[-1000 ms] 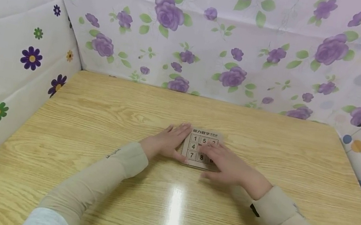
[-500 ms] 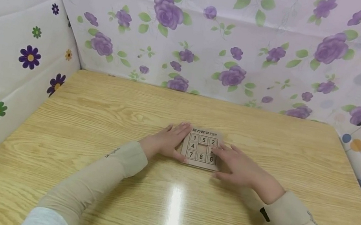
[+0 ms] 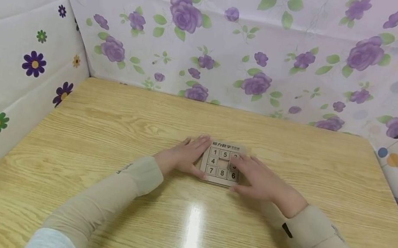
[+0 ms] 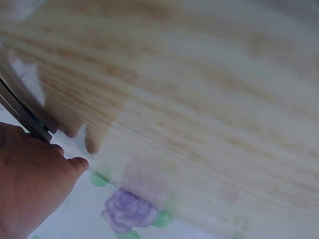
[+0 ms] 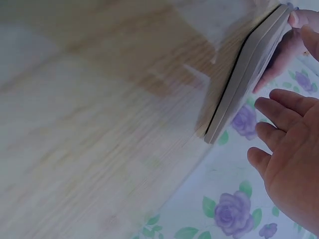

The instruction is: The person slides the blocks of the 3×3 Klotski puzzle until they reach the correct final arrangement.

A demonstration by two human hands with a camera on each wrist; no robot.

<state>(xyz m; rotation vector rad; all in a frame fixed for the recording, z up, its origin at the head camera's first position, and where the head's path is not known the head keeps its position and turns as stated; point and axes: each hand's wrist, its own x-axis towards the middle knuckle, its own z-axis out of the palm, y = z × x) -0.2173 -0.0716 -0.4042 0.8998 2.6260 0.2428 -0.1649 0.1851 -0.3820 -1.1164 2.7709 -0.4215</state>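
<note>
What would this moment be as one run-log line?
Left hand: touching left edge of number board | Right hand: over board's right side, contact unclear | Bottom-row tiles: 7, 8, 6 | Board: flat on table

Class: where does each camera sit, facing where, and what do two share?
Head-worn, facing forward and down at the sliding number puzzle; left hand, right hand and sleeves show.
Left wrist-worn, facing across the table; left hand shows.
Right wrist-worn, facing the puzzle's edge; right hand shows.
Shared: both wrists see purple-flowered backdrop.
</note>
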